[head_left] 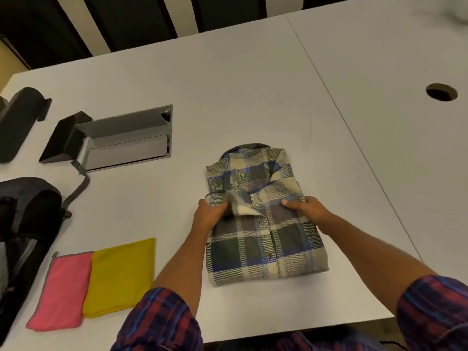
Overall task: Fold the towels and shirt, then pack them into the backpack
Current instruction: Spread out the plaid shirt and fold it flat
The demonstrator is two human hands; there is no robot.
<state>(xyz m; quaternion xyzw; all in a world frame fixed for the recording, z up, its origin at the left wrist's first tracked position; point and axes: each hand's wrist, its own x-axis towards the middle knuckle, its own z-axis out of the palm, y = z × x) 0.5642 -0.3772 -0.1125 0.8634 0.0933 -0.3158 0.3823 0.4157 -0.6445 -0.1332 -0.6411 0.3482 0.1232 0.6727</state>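
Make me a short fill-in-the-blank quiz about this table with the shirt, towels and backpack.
1. Both hands grip the folded ____ flannel shirt.
2. The folded pink towel lies beside a folded ____ towel.
3. The dark grey backpack sits at the table's ____ edge.

Missing words: plaid; yellow; left

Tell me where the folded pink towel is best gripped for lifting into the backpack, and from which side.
The pink towel lies flat beside the yellow towel. Probably pinch its near short edge from the person's side: that end lies free, while the yellow towel borders one long edge.
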